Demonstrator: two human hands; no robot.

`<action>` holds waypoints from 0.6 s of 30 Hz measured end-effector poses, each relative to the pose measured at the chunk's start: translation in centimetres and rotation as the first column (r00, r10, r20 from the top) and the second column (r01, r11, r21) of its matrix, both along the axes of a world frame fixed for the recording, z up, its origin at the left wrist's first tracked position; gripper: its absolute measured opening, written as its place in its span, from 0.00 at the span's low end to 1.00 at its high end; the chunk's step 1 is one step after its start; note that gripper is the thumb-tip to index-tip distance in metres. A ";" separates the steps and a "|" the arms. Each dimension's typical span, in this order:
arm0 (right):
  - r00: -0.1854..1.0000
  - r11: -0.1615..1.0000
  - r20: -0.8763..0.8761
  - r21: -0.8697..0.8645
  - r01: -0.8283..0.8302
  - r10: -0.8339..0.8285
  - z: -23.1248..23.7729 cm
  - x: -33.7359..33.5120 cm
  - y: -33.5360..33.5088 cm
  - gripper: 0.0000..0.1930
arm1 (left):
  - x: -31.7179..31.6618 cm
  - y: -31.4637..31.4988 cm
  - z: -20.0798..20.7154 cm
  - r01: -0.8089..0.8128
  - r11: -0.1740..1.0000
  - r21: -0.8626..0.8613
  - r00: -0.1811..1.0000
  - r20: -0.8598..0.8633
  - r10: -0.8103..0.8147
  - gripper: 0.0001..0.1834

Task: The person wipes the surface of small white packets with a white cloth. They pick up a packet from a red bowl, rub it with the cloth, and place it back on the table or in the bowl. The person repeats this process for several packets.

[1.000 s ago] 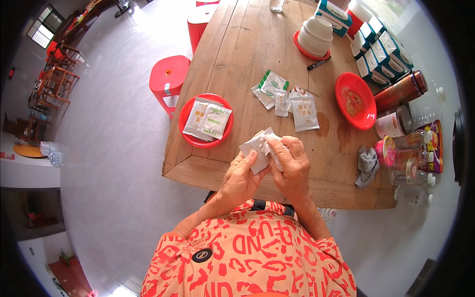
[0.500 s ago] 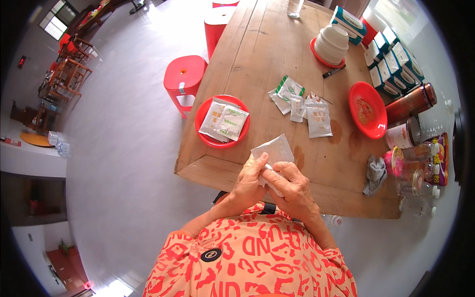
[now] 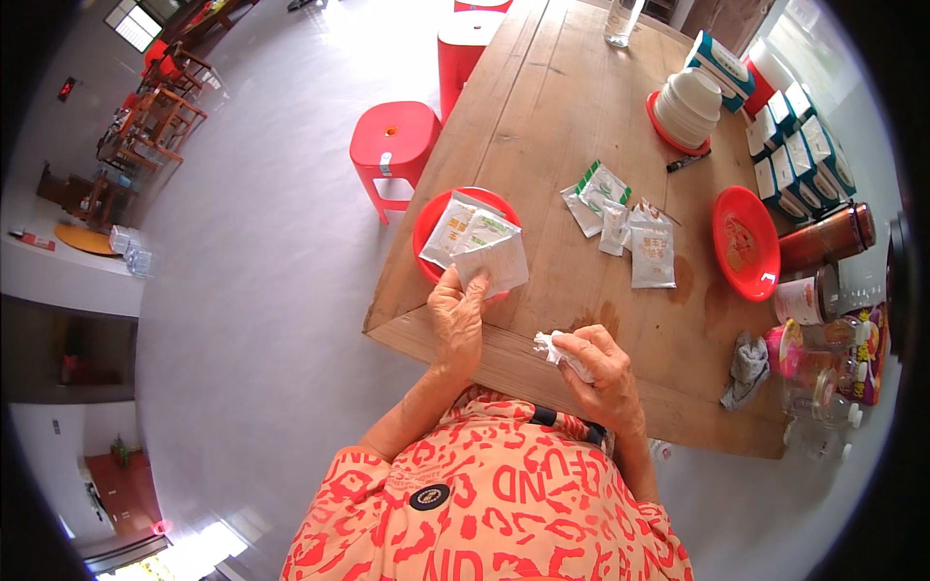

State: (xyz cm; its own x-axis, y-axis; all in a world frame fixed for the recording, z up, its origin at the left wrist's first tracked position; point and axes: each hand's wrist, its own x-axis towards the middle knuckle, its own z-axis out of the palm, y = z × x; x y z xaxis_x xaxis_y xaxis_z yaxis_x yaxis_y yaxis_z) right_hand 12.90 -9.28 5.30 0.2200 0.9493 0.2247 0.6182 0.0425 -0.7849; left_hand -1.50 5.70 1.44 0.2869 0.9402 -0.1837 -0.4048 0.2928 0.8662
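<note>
Head view: left hand, fingers pinching silver sachet by one edge over red bowl, beside tabletop's left edge; right hand, fingers closed round crumpled white tissue, by near edge. Light pinch should keep sachet flat.

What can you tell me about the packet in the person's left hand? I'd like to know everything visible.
The packet is a flat, four-cornered sachet, pale silvery grey, in what looks like foil or plastic film. Its upper face looks mostly plain; finer detail is too small to make out. The left hand pinches its near edge, thumb on top. It is over the near part of the red bowl, overlapping the packets in there; whether it touches them, I can't tell.
</note>
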 end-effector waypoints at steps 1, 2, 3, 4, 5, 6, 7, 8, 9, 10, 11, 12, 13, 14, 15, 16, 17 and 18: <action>1.000 1.000 -0.013 -0.013 -0.007 0.007 -0.3 -0.1 0.0 0.19 | -0.4 0.7 0.0 -0.032 0.994 0.102 0.994 -0.096 0.042 0.13; 1.000 1.000 -0.009 -0.018 -0.014 0.014 -0.6 -0.2 0.1 0.19 | -0.5 1.3 0.2 -0.052 0.977 0.206 0.978 -0.187 0.091 0.14; 1.000 1.000 -0.005 -0.024 -0.020 0.020 -0.8 -0.4 0.2 0.19 | -0.4 1.8 0.4 -0.132 0.951 0.279 0.959 -0.205 0.193 0.16; 1.000 0.999 0.005 -0.030 -0.024 0.024 -1.0 -0.4 0.3 0.19 | -0.6 2.4 0.3 -0.122 0.944 0.306 0.948 -0.245 0.202 0.16; 1.000 0.999 0.015 -0.032 -0.026 0.026 -1.2 -0.4 0.3 0.19 | -0.9 3.1 -0.1 -0.110 0.937 0.333 0.935 -0.285 0.211 0.16; 0.999 0.999 0.025 -0.033 -0.027 0.027 -1.4 -0.4 0.4 0.19 | -1.2 3.6 -0.3 -0.097 0.928 0.359 0.920 -0.323 0.221 0.16; 0.999 0.999 0.034 -0.037 -0.028 0.030 -1.5 -0.4 0.5 0.19 | -1.4 4.0 -0.4 -0.075 0.935 0.347 0.926 -0.325 0.194 0.16; 0.999 0.999 0.036 -0.047 -0.028 0.029 -1.5 -0.4 0.6 0.19 | -1.5 4.2 -0.4 -0.061 0.936 0.348 0.919 -0.347 0.188 0.16; 0.999 0.998 0.038 -0.057 -0.027 0.029 -1.5 -0.4 0.7 0.19 | -1.5 4.3 -0.4 -0.046 0.936 0.349 0.912 -0.369 0.182 0.16; 0.999 0.997 0.040 -0.068 -0.023 0.026 -1.5 -0.4 0.7 0.19 | -1.6 4.4 -0.4 -0.030 0.937 0.349 0.904 -0.390 0.174 0.17; 0.999 0.997 0.039 -0.073 -0.023 0.026 -1.5 -0.4 0.7 0.19 | -1.6 4.4 -0.2 -0.016 0.923 0.385 0.867 -0.455 0.205 0.17; 0.999 0.997 0.037 -0.078 -0.023 0.026 -1.6 -0.4 0.8 0.19 | -1.6 4.4 0.1 0.001 0.907 0.420 0.823 -0.515 0.238 0.18; 0.999 0.996 0.038 -0.082 -0.024 0.027 -1.6 -0.4 0.8 0.18 | -1.6 4.4 0.2 0.019 0.891 0.453 0.775 -0.570 0.273 0.18; 0.999 0.996 0.040 -0.086 -0.020 0.024 -1.6 -0.5 0.8 0.18 | -1.7 4.5 -0.2 0.019 0.878 0.478 0.756 -0.581 0.300 0.19; 0.999 0.996 0.042 -0.091 -0.018 0.021 -1.7 -0.5 0.8 0.18 | -1.8 4.8 -1.1 0.019 0.865 0.502 0.736 -0.592 0.328 0.20; 0.999 0.995 0.043 -0.095 -0.013 0.018 -1.7 -0.5 0.9 0.18 | -1.8 5.0 -1.1 0.021 0.850 0.526 0.716 -0.602 0.354 0.21; 0.999 0.995 0.045 -0.100 -0.012 0.016 -1.7 -0.5 0.9 0.18 | -1.9 5.0 -1.1 0.055 0.837 0.544 0.671 -0.641 0.373 0.22; 0.999 0.994 0.048 -0.106 -0.010 0.015 -1.7 -0.5 0.9 0.18 | -2.1 5.0 -0.9 0.091 0.823 0.560 0.623 -0.677 0.392 0.23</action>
State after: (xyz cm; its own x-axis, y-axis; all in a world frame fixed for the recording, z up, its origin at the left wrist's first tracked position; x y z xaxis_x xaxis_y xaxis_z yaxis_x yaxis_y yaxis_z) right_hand 12.41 -8.36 3.60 0.1990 0.9709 0.1334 0.6556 -0.0307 -0.7545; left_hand -3.57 10.73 0.52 0.1214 0.9619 0.2448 0.4475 -0.2732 0.8516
